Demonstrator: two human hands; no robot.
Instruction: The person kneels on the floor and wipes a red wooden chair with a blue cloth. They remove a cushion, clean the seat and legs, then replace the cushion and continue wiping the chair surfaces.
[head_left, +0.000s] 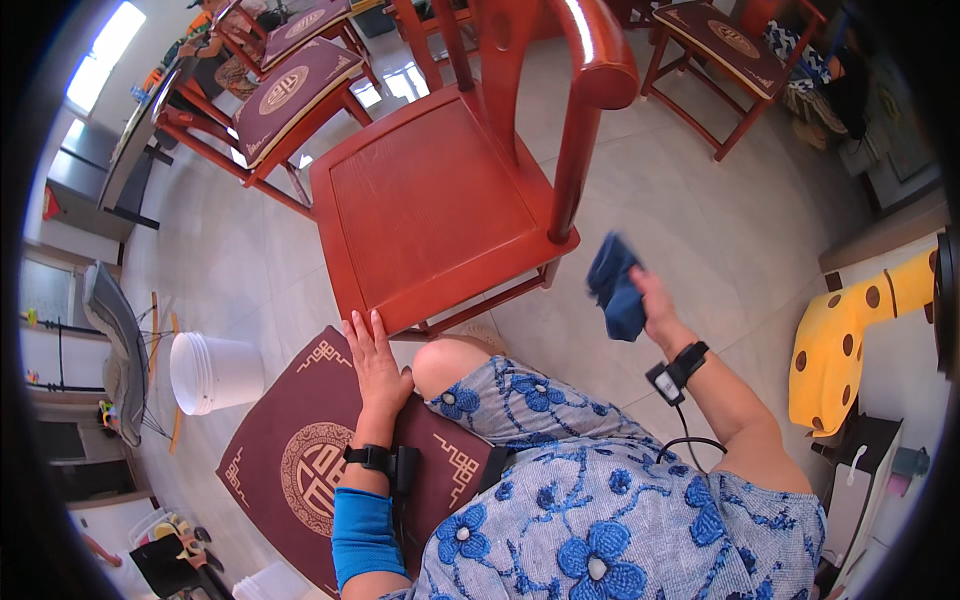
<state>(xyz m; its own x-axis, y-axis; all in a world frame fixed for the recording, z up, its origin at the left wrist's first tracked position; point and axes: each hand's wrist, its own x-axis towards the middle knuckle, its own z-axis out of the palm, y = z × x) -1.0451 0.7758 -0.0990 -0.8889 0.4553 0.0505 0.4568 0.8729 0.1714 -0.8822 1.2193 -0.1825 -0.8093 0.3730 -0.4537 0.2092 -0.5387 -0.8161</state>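
Observation:
Before me stands a red lacquered wooden chair (435, 199) with a bare panelled seat, a backrest and a thick rounded arm. My left hand (379, 367) lies with its fingertips on the near corner of the seat, fingers fairly straight and holding nothing. In my right hand (660, 304) is a dark blue cloth (619, 289), bunched and slightly blurred, held in the air to the right of the chair. A maroon seat cushion (262, 427) with a gold medallion lies beneath my left forearm, beside my knee.
A white plastic bucket (225, 371) stands on the tiled floor to the left. More red chairs with maroon cushions (281, 97) are behind, and another cushioned chair (724, 45) is at upper right. A person (232, 45) sits at far upper left. A yellow spotted cover (840, 345) hangs at right.

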